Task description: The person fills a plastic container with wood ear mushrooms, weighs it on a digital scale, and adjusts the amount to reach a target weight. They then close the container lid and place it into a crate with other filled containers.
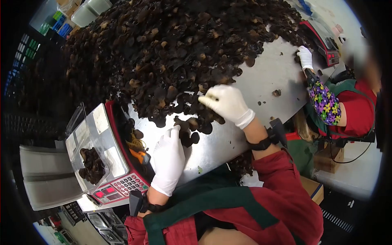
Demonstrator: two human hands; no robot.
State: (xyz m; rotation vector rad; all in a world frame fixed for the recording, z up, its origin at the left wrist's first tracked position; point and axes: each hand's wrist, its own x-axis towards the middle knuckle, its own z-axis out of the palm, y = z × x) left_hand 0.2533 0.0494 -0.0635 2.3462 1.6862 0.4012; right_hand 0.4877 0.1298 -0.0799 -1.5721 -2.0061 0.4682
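A large heap of dark wood ear mushrooms (171,53) covers much of the steel table (265,81). My left hand (168,157), in a white glove, is closed at the near edge of the heap, its fingertips against a small clump of wood ear mushrooms (188,136). My right hand (228,104), gloved too, is over the heap's near right edge with thumb and fingers drawn together. Whatever its fingertips may hold is hidden. To the left, a digital scale (118,163) carries a clear tray (107,173) with a bunch of wood ear mushrooms (93,165) in it.
An orange-handled tool (141,156) lies between the scale and my left hand. At the right, a co-worker's gloved hand (305,58) rests by a second red scale (326,47). Stacked clear trays (49,177) stand left of my scale. Loose mushroom bits (277,93) dot the table.
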